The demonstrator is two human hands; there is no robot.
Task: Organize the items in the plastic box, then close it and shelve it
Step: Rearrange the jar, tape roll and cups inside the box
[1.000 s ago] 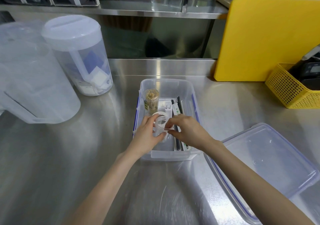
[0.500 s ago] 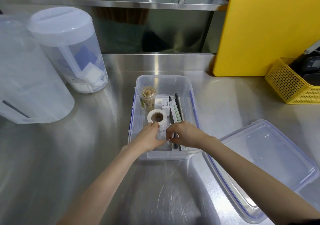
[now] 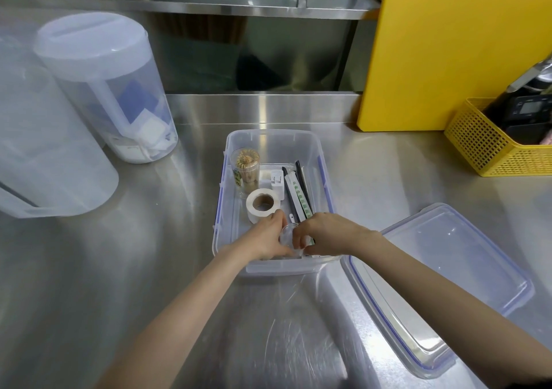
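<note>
The clear plastic box (image 3: 270, 138) stands open on the steel counter. Inside it are a toothpick jar (image 3: 246, 169), a white tape roll (image 3: 263, 204), a small white plug (image 3: 277, 181) and wrapped chopsticks with dark sticks (image 3: 300, 195). My left hand (image 3: 264, 239) and my right hand (image 3: 325, 236) are both down in the box's near end, pinching a small clear round cup (image 3: 287, 233) between them. The box's lid (image 3: 442, 281) lies upside down on the counter to the right.
Two large translucent pitchers (image 3: 110, 86) stand at the left. A yellow cutting board (image 3: 454, 50) leans at the back right, beside a yellow basket (image 3: 495, 152) holding dark devices. A steel shelf (image 3: 239, 6) runs along the back.
Both hands carried the clear cup from above the box's middle down to its near end. The white tape roll they covered now shows behind them.
</note>
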